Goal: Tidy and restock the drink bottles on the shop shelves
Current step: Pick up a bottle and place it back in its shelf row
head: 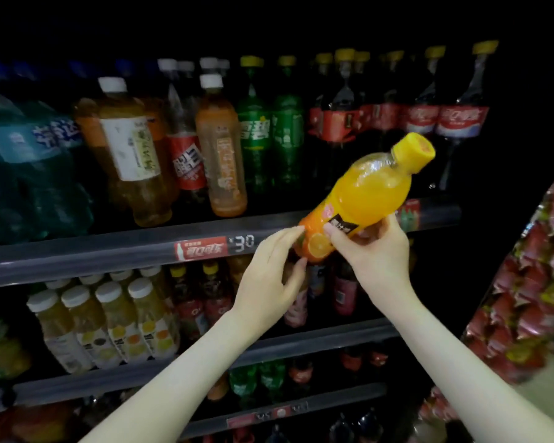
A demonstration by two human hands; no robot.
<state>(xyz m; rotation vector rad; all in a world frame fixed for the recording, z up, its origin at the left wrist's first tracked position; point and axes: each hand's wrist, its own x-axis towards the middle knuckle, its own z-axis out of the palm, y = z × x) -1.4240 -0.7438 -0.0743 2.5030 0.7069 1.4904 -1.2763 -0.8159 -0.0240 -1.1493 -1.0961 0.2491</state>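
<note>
An orange drink bottle (pixel 370 191) with a yellow cap is held tilted, cap up and to the right, in front of the top shelf rail (pixel 109 251). My right hand (pixel 375 254) grips its lower half, thumb across the label. My left hand (pixel 269 270) touches the bottle's base with straight fingertips. On the top shelf stand tea bottles (pixel 131 145), green soda bottles (pixel 256 132) and cola bottles (pixel 458 119). The shelf below holds small white-capped juice bottles (pixel 109 321) and dark bottles partly hidden behind my hands.
Shrink-wrapped blue water packs (pixel 26 167) fill the top shelf's left end. A red price tag (pixel 202 249) sits on the rail. Red snack bags (pixel 531 292) hang at the right edge. Lower shelves (pixel 301 343) carry more bottles in dim light.
</note>
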